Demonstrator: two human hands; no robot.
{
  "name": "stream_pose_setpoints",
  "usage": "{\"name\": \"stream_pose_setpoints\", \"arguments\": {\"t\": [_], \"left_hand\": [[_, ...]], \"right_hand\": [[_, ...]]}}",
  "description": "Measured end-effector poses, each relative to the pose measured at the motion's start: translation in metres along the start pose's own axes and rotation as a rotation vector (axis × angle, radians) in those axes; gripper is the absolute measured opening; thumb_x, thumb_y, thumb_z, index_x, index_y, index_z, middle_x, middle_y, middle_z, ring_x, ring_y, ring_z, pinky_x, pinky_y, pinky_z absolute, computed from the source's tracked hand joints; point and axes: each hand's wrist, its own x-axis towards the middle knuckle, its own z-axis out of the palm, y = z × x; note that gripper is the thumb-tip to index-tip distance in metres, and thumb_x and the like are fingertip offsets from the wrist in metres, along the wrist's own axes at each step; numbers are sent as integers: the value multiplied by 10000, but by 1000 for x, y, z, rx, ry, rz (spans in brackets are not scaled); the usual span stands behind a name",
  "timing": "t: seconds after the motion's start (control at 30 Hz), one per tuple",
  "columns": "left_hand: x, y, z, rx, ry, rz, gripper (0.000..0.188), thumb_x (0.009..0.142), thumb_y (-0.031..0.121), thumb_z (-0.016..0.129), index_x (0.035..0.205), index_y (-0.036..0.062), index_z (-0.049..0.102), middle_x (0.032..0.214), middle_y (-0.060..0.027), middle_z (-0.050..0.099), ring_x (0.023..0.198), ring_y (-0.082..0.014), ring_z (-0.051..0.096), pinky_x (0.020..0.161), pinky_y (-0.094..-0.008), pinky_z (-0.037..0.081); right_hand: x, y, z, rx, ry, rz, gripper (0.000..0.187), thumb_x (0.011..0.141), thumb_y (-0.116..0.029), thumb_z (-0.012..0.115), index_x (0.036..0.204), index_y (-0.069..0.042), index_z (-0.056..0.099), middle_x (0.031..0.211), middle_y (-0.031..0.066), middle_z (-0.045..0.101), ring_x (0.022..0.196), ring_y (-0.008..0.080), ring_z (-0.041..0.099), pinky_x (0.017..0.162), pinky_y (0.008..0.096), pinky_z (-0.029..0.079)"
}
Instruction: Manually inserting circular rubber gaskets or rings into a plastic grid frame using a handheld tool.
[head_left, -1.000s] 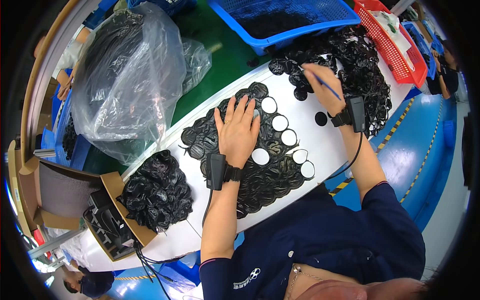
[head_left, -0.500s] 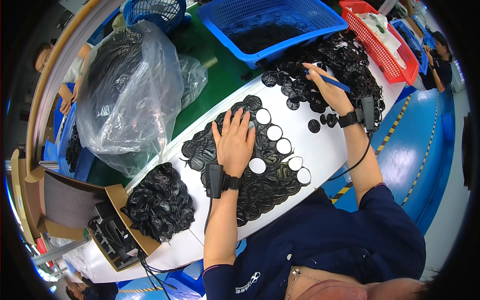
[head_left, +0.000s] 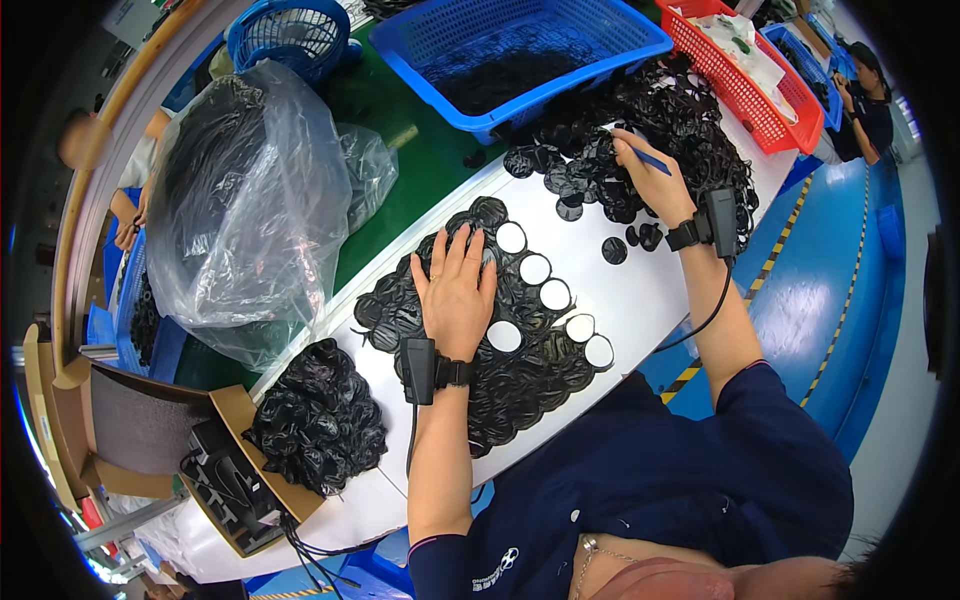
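My left hand (head_left: 456, 288) lies flat, fingers spread, on a sheet of flat black rubber rings (head_left: 500, 380) laid out on the white table (head_left: 650, 300). Several rings along the sheet's right side show white round centres (head_left: 535, 268). My right hand (head_left: 650, 182) grips a thin blue pen-like tool (head_left: 640, 155), its tip at a loose pile of black rings (head_left: 660, 110) at the far right of the table. A few single black discs (head_left: 615, 250) lie between the pile and the sheet. Both wrists carry black strapped devices.
A blue basket (head_left: 520, 50) with black parts and a red basket (head_left: 760, 70) stand behind the pile. A big clear plastic bag (head_left: 240, 200) of black parts stands left. Another black heap (head_left: 315, 420) and a cardboard box (head_left: 220, 470) sit near left. Other people work at far right and left.
My right hand with the blue tool has shifted slightly over the loose pile. My left hand stays pressed on the sheet. The view has drifted a little.
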Motion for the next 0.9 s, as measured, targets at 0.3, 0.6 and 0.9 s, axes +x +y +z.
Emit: {"name": "stream_pose_setpoints", "arguments": {"t": [0.3, 0.6, 0.9], "left_hand": [[-1, 0, 1, 1, -11, 4, 385, 933, 235, 595, 1292, 99, 602, 1374, -68, 549, 1342, -295, 421, 1124, -578, 212], [-1, -1, 2, 8, -4, 6, 388, 928, 244, 601, 1292, 110, 600, 1377, -64, 544, 1341, -291, 422, 1118, -583, 230], [-1, -1, 1, -8, -8, 1, 401, 923, 246, 603, 1301, 114, 592, 1380, -64, 540, 1347, -291, 416, 1106, -596, 230]], "right_hand": [[6, 11, -4, -116, 260, -284, 312, 967, -315, 571, 1147, -84, 678, 967, 158, 706, 878, 308, 670, 785, 360, 505], [-25, -33, 28, 622, -198, -1, 304, 966, -261, 606, 1131, -17, 680, 892, 43, 689, 784, 80, 619, 650, 208, 483], [-47, -46, 116, 553, -405, -1, 249, 928, -218, 638, 1100, -52, 707, 891, 15, 688, 718, 64, 590, 630, 220, 480]]}}
